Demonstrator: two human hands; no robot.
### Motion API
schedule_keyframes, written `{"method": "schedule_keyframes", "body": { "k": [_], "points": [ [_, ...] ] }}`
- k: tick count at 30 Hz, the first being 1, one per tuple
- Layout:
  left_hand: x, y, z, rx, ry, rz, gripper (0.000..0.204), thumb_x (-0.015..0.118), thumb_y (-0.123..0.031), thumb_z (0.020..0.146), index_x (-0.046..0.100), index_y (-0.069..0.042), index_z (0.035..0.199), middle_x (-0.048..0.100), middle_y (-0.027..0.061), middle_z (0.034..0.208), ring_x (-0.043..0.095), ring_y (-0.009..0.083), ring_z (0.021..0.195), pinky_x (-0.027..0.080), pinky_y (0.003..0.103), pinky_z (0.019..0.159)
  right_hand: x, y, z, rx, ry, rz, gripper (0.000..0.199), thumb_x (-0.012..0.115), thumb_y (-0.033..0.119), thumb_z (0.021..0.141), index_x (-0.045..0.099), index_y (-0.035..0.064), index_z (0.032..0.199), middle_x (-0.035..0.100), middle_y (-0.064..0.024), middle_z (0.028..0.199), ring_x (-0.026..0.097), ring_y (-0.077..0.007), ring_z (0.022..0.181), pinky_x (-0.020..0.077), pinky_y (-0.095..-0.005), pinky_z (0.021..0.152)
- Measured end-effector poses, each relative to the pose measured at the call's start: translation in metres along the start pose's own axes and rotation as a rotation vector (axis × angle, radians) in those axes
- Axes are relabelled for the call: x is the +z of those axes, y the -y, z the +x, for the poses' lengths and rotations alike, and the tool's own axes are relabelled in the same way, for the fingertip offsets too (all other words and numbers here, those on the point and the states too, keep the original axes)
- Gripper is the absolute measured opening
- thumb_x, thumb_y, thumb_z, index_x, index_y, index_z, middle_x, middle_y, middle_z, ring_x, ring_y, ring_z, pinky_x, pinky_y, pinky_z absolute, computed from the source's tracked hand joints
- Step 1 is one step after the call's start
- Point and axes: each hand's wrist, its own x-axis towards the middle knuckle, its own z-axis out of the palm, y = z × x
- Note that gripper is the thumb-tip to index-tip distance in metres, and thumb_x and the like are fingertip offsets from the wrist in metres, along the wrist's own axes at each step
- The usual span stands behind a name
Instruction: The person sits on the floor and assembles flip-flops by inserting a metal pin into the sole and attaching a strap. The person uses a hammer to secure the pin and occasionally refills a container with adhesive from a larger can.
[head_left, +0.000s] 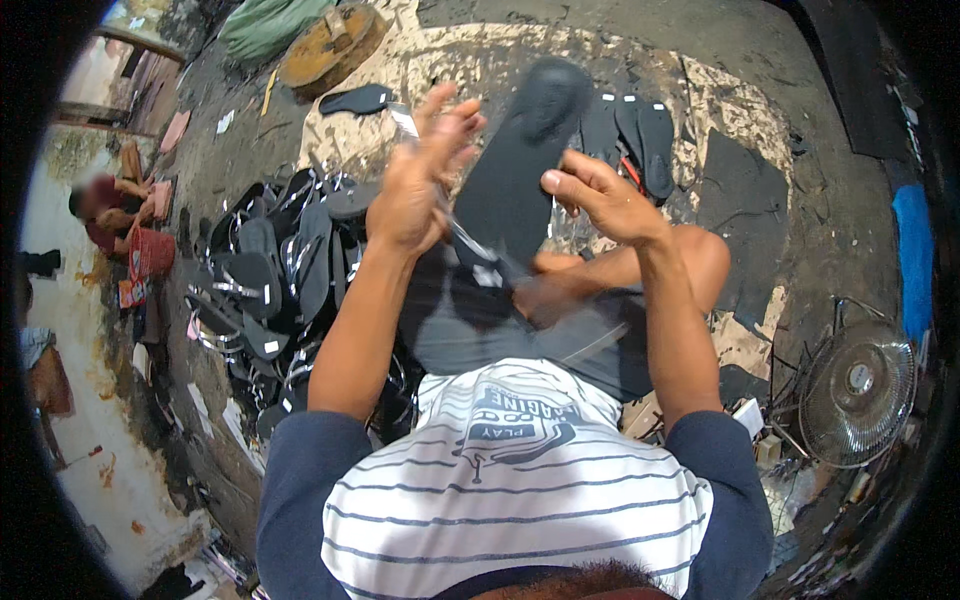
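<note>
A large black sandal sole [515, 160] stands tilted in front of me above my lap. On its right edge, my right hand [605, 200] is closed with thumb and fingers pinching it. My left hand [420, 180] is raised just left of the sole, its fingers partly spread and smeared by motion. A shiny silvery strap [403, 122] shows beside those fingers; whether the hand grips it is unclear. Another blurred silvery strap [472, 243] crosses the lower part of the sole, near a small white label.
A pile of black sandals [265, 270] lies to my left. Several black soles [640, 140] rest on a worn sheet ahead, near a round wooden block [333, 50]. A fan [857, 385] stands at right. A person [110, 210] sits far left by a red basket [151, 252].
</note>
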Motion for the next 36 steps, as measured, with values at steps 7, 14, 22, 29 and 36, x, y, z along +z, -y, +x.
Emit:
{"method": "schedule_keyframes", "body": {
  "k": [7, 14, 22, 29, 36],
  "points": [
    [-0.027, 0.021, 0.019, -0.225, 0.182, -0.238, 0.046, 0.057, -0.027, 0.102, 0.051, 0.004, 0.135, 0.064, 0.0189, 0.125, 0.063, 0.0280, 0.116, 0.055, 0.044, 0.097, 0.018, -0.017, 0.002, -0.273, -0.601, -0.010, 0.027, 0.074, 0.021, 0.091, 0.065, 0.0019, 0.108, 0.067, -0.0076, 0.102, 0.064, -0.0169, 0.099, 0.0510, -0.0308, 0.086],
    [-0.017, 0.025, 0.007, -0.039, -0.025, -0.023, 0.037, 0.059, -0.013, 0.096, 0.056, 0.006, 0.128, 0.067, 0.0218, 0.119, 0.066, 0.0269, 0.107, 0.056, 0.041, 0.092, 0.026, 0.015, 0.022, -0.567, -1.002, -0.102, 0.028, 0.080, 0.014, 0.084, 0.063, 0.0040, 0.105, 0.061, -0.0042, 0.092, 0.059, -0.0119, 0.082, 0.0508, -0.0258, 0.075],
    [0.005, 0.012, -0.016, 0.093, 0.002, 0.296, 0.017, 0.067, -0.009, 0.094, 0.070, 0.003, 0.107, 0.072, 0.0043, 0.097, 0.066, 0.0095, 0.082, 0.055, 0.025, 0.075, 0.052, 0.052, 0.019, -0.328, -0.599, -0.251, 0.016, 0.068, 0.015, 0.089, 0.069, 0.0019, 0.098, 0.073, -0.0192, 0.086, 0.074, -0.0303, 0.080, 0.0566, -0.0372, 0.070],
    [0.003, 0.012, -0.017, 0.188, 0.009, 0.475, 0.012, 0.069, -0.012, 0.094, 0.070, -0.001, 0.098, 0.070, 0.0005, 0.086, 0.062, 0.0056, 0.075, 0.051, 0.025, 0.065, 0.061, 0.054, 0.021, -0.337, -0.615, -0.273, 0.016, 0.068, 0.014, 0.088, 0.065, 0.0009, 0.095, 0.071, -0.0192, 0.084, 0.073, -0.0334, 0.076, 0.0560, -0.0399, 0.067],
    [0.000, 0.022, -0.013, 0.241, 0.028, 0.458, 0.014, 0.068, -0.012, 0.094, 0.070, 0.001, 0.097, 0.070, 0.0006, 0.082, 0.062, 0.0055, 0.074, 0.052, 0.025, 0.064, 0.062, 0.053, 0.026, -0.397, -0.655, -0.221, 0.012, 0.068, 0.010, 0.091, 0.067, -0.0004, 0.098, 0.071, -0.0067, 0.081, 0.063, -0.0070, 0.072, 0.0501, -0.0251, 0.062]
  ]
}}
